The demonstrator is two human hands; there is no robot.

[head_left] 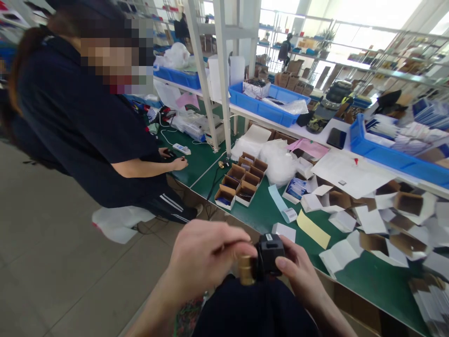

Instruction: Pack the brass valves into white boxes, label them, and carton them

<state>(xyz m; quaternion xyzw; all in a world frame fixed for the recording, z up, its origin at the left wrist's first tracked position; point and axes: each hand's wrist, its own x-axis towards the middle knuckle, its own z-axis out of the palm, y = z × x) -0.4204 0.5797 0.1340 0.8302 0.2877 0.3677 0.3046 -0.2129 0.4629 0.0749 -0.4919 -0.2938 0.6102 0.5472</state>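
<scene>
The left hand [205,250] and the right hand [298,271] were nearest, both curled, at the lower centre. Behind them the green table [386,292] extended to the right edge. Between the hands was the black device [271,252], which the right hand gripped; the left hand pinched the smaller brass fitting [247,271] beside it.
</scene>
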